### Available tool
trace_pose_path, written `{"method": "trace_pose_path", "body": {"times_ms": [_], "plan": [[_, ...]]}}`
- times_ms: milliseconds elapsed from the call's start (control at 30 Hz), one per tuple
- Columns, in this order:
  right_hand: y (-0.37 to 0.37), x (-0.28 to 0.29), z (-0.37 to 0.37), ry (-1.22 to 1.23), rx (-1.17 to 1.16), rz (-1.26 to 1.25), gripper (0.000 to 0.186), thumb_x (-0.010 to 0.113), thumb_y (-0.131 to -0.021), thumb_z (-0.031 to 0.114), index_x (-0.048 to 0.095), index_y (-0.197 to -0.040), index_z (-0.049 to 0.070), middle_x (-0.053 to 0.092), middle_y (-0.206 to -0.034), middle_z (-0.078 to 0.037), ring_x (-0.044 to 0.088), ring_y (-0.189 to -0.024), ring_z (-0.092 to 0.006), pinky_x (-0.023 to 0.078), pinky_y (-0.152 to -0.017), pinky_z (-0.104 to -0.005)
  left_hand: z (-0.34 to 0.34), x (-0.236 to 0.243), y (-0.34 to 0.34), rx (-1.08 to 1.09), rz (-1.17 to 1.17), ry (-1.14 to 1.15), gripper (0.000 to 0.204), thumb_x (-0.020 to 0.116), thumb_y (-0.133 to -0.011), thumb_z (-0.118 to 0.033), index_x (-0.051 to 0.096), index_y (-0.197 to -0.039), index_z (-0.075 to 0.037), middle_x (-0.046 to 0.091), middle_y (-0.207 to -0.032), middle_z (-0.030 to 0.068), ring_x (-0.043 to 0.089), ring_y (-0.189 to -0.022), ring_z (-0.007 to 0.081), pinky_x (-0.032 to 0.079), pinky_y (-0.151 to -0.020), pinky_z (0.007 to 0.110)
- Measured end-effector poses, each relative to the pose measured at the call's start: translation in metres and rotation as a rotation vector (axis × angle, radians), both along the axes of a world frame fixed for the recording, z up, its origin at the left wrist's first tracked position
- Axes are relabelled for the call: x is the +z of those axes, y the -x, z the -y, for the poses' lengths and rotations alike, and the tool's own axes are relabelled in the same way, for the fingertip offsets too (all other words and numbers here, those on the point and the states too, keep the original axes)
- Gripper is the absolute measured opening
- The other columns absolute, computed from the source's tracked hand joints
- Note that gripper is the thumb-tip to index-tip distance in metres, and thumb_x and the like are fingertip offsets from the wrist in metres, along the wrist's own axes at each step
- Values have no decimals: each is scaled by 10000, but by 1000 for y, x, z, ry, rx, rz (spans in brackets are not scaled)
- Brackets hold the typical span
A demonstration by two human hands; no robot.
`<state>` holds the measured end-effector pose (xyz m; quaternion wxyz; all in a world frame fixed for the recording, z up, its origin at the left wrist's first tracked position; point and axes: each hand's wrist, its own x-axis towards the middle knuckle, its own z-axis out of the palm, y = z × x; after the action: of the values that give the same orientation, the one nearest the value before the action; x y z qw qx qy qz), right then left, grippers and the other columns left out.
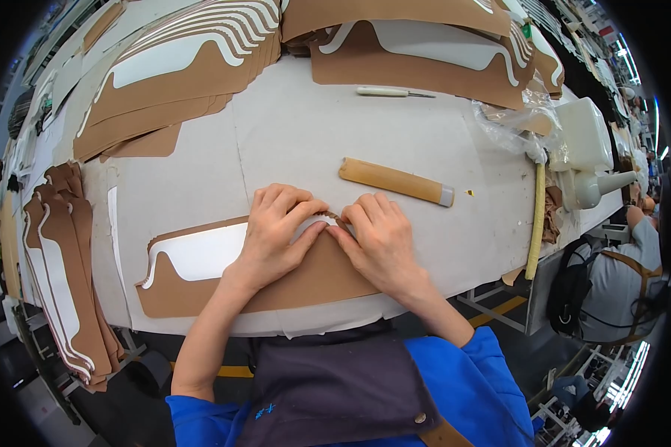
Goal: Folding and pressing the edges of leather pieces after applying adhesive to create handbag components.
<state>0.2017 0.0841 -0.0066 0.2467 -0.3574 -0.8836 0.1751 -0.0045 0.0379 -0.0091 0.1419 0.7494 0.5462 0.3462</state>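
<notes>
A flat brown leather-like piece [313, 287] lies before me, with a white shaped panel [197, 255] on top of it. My left hand [277, 237] rests across its middle, thumb and fingers closed on the brown edge at the panel's curved upper border. Close by on the right, my right hand [382, 244] pinches that same edge, which is folded up between the two hands. The fingertips almost meet there. Both hands and wrists cover much of the panel's right part.
Beyond my hands lie a flat tan wooden tool [395, 181] and a white-handled awl [393, 92]. Stacks of similar pieces sit far left [164, 89] and far right [425, 63]; more hang at the left edge [60, 276]. A white squeeze bottle [593, 190] stands right.
</notes>
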Motion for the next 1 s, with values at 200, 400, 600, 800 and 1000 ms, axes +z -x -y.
{"method": "trace_pose_path", "body": {"times_ms": [200,400,600,800,1000], "plan": [[-1,3,-2,53,-37,-41,200,784,-863,151,626,-936,52,583,-927,-109,593,-912,-306,469,-768,-434,-5,-1,-1,-12,17,8,241,800,-841,-63,745,-1075,-83,657,-1056,72,601,-1035,269,434,-935,408],[-37,15,-115,-276,-186,42,210,710,-885,35,669,-1089,11,666,-1118,-163,645,-1023,-345,539,-878,-474,-1,-1,3,-14,-15,7,230,810,-844,-79,748,-1065,-84,659,-1059,67,598,-1034,264,431,-916,402],[-42,-4,-203,-400,32,454,223,661,-838,-31,623,-1058,-21,638,-1048,-140,690,-1000,-331,586,-831,-437,-12,-2,-6,-67,19,28,195,796,-863,-71,755,-1053,-87,668,-1054,62,597,-1026,259,430,-910,400],[-27,26,-162,-183,-38,212,132,680,-847,-27,575,-926,-18,632,-997,-128,710,-843,-307,586,-736,-411,-13,-3,1,-86,26,41,169,724,-901,-29,757,-1056,-85,676,-1047,64,596,-1020,251,422,-896,391],[-44,36,7,142,3,-513,344,802,-793,-54,786,-1120,52,653,-987,-120,695,-868,-234,575,-745,-333,-14,-2,-1,-106,66,79,172,717,-902,-31,757,-1060,-89,675,-1068,60,592,-1036,250,414,-912,388]]}}
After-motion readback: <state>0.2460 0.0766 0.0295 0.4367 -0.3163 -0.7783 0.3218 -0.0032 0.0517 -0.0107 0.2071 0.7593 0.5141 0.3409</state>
